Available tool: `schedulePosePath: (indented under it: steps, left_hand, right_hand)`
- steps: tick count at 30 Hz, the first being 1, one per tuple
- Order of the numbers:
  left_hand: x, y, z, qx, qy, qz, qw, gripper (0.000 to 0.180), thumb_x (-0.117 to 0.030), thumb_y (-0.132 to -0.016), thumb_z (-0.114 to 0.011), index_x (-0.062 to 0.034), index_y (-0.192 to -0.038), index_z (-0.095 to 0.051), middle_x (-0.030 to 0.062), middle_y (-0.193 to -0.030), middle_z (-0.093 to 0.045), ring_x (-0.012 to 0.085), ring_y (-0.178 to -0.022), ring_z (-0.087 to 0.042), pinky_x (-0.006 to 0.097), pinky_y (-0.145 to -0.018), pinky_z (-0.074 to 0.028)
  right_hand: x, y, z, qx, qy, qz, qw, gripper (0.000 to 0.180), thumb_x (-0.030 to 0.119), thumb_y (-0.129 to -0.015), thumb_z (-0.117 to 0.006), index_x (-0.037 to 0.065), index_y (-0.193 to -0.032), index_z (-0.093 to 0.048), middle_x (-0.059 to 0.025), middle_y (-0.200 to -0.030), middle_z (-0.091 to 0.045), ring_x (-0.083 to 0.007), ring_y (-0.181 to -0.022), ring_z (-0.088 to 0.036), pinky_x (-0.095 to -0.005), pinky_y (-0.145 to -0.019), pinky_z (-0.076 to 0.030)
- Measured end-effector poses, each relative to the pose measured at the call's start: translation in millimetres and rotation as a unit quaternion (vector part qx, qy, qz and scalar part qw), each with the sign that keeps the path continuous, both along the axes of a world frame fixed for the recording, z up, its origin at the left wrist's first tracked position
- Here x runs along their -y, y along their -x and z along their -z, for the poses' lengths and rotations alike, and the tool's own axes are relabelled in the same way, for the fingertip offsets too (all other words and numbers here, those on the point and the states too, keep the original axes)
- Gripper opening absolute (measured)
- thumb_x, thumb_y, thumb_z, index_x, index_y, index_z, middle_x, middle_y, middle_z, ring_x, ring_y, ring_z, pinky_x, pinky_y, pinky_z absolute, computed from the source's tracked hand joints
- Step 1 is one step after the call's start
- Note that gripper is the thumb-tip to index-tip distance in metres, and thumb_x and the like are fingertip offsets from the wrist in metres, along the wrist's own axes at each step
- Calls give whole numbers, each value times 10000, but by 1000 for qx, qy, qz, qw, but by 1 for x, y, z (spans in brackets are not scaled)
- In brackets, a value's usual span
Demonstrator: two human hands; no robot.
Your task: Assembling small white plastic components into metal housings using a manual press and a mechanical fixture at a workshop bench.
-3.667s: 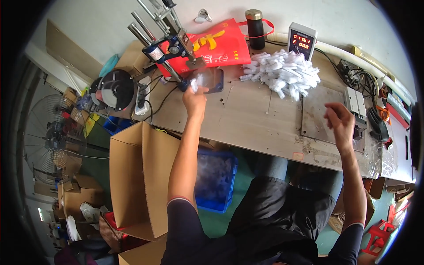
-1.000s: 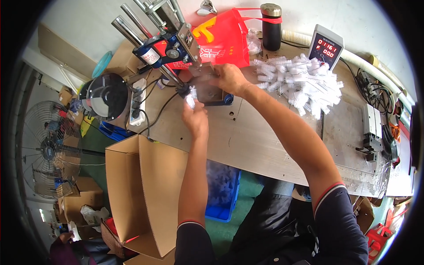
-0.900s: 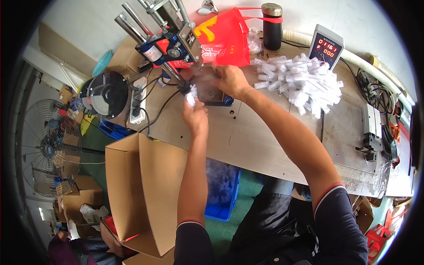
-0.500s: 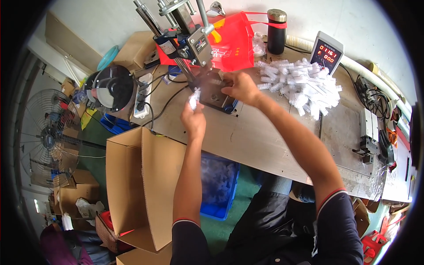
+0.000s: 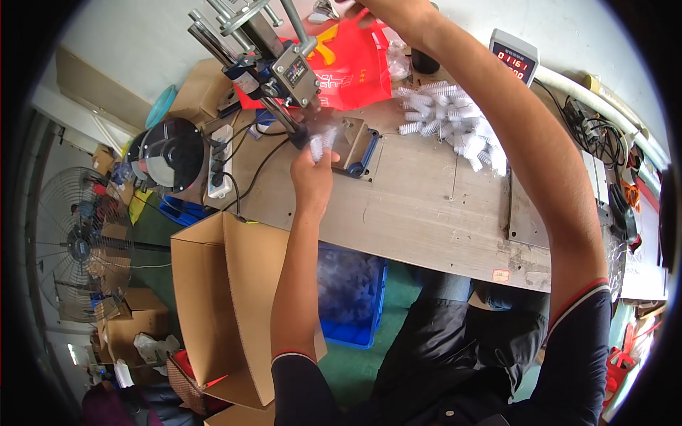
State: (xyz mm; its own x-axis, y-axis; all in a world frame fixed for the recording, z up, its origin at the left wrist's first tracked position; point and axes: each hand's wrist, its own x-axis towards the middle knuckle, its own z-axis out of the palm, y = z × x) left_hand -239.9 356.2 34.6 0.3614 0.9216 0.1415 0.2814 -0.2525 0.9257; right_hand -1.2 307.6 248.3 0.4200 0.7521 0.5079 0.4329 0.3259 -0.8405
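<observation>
Far left on my feed, a wire-caged fan (image 5: 79, 245) stands beyond the table. A dark round-housed machine (image 5: 169, 157) comes next, with a white power strip (image 5: 221, 162) just beside it and a tall open cardboard box (image 5: 261, 298) below, near the table edge.

My left hand (image 5: 310, 176) is at the foot of the steel column press (image 5: 295, 73), its fingers closed around a small bunch of white ribbed pieces (image 5: 323, 142). These stick up past the thumb, pale and partly see-through, with fine comb-like ridges; their outline is blurred, so I can't count them. Under the table, a blue plastic bin (image 5: 355, 336) holds many whitish pieces, dim and hazy from here.

A red bag (image 5: 366, 64) lies behind the press. Above it, my right hand (image 5: 391, 15) is raised at the upper edge and partly cut off; its fingers look bent, but I can't tell how far apart they are or whether they hold anything.

Right of the bag, a black flask (image 5: 424, 62) shows partly behind my right wrist. On the tabletop (image 5: 419, 213) sits a loose pile of ribbed pieces (image 5: 447, 122), bright white, ridged along their edges, pointing every way. The digital counter (image 5: 513, 48), lit red, stands behind, partly covered by my forearm, with black cables (image 5: 568, 117) farther right.
</observation>
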Motion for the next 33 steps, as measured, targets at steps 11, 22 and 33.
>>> schedulePosePath:
  steps: [11, 22, 33]
  left_hand:
    - [-4, -6, -10, -87, -100, -3, 991, 174, -70, -931, -609, 6, -1016, -741, 120, -794, -737, 238, -758, -705, 370, -757, -527]
    - [-8, -5, 5, -42, -98, -46, 993, 159, -106, -918, -650, -2, -962, -762, 113, -794, -758, 222, -740, -710, 361, -731, -530]
    - [-11, -10, 5, -19, -53, -44, 997, 139, -98, -957, -682, 1, -1000, -770, 46, -789, -745, 102, -731, -633, 301, -733, -498]
  right_hand:
    - [-2, 75, -47, -2, -185, 101, 978, 730, 518, -1045, -442, -130, -1367, -543, -277, -1234, -639, -352, -1160, -622, -524, -1050, -468]
    - [-29, 27, -78, 69, -109, -9, 992, 345, 231, -1007, -580, -73, -1032, -741, -169, -940, -757, -254, -820, -730, -381, -787, -596]
    - [80, -8, 23, 101, -15, 94, 990, 386, 228, -1047, -548, -109, -1116, -722, -191, -963, -765, -217, -821, -732, -338, -779, -604]
